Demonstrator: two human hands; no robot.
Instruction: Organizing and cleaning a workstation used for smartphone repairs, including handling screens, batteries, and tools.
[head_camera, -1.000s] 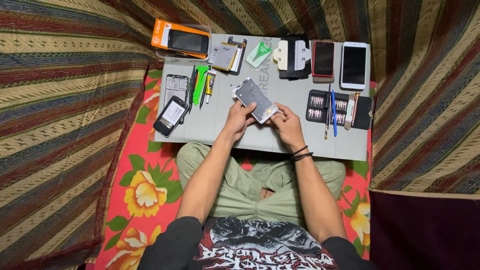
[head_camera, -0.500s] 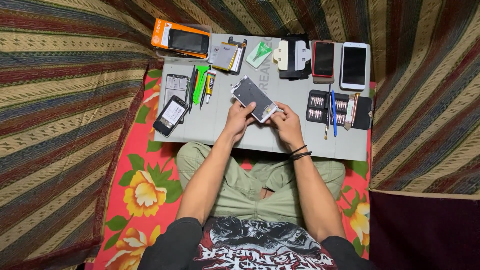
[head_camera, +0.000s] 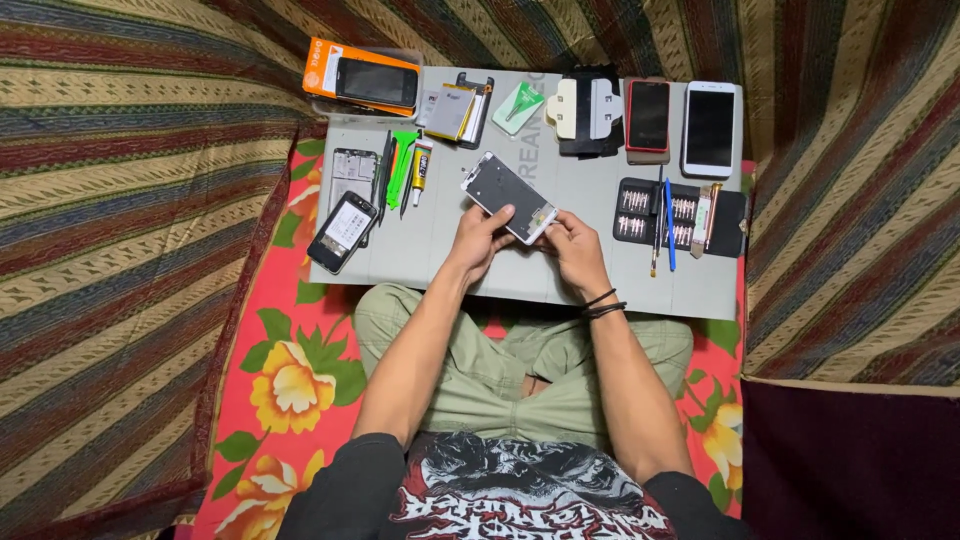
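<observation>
An opened white phone frame (head_camera: 504, 192) lies tilted on the grey work mat (head_camera: 450, 250), its inner side up. My left hand (head_camera: 480, 238) grips its near left edge, thumb resting on the frame. At the lower right corner of the frame my right hand (head_camera: 574, 244) pinches it with the fingertips. Whether a small tool is in those fingers cannot be seen. Both forearms reach out over my crossed legs.
On the mat lie a black phone (head_camera: 343, 231), a bare phone chassis (head_camera: 353, 172), green pry tools (head_camera: 402, 165), a glue tube (head_camera: 422, 168), an orange phone box (head_camera: 362, 78), a red phone (head_camera: 648, 116), a white phone (head_camera: 710, 127) and a screwdriver bit case (head_camera: 680, 212). Striped cloth surrounds everything.
The phone frame and both hands stay in nearly the same place. Only the fingers shift slightly on the frame's near edge.
</observation>
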